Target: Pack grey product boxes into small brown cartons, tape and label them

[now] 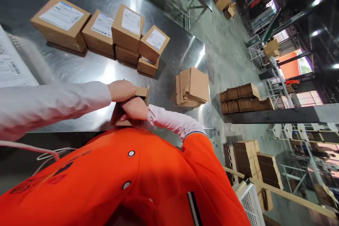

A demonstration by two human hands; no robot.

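A small brown cardboard box (144, 93) stands with its flaps up at the table's near edge, close against my body. My left hand (122, 91) is closed on its far side, with the fingertips mostly hidden. Reaching in from the right, my right hand (135, 108) lies across the box opening, its fingers curled at the cardboard and the thumb pointing down inside. The two hands touch or nearly touch. What the box contains is hidden by my hands.
Labelled closed boxes (63, 30) stand in a row at the far left of the metal table (92, 70). To the right lies a stack of flat cardboard (196, 86). A white labelled panel (13, 63) is at the left edge. Bundled cardboard (239, 99) sits beyond the table.
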